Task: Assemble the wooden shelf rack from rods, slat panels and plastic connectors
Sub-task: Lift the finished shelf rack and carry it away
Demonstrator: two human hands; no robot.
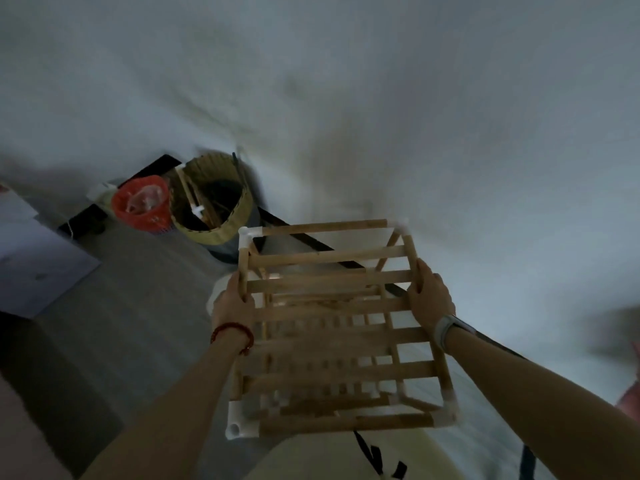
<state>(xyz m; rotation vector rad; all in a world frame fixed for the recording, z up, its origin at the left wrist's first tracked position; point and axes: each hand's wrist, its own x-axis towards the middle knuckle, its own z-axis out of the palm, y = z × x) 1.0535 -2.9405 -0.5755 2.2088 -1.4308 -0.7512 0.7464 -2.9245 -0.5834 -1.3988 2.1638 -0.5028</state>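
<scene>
The wooden shelf rack (332, 327) is held up in front of me, seen from above, with its slat panels stacked in tiers and white plastic connectors (247, 235) at the corners. My left hand (233, 301) grips the left side rod, a red bracelet on its wrist. On the opposite side rod my right hand (427, 294) is closed, a grey band on that wrist. A lower slat panel shows through the top one. The picture is blurred and dim.
A woven yellow basket (239, 216) holding loose rods stands on the floor by the white wall, with a red plastic bin (140, 206) to its left. A pale box or sheet (38, 271) lies at the left. A dark baseboard strip (311, 242) runs along the wall.
</scene>
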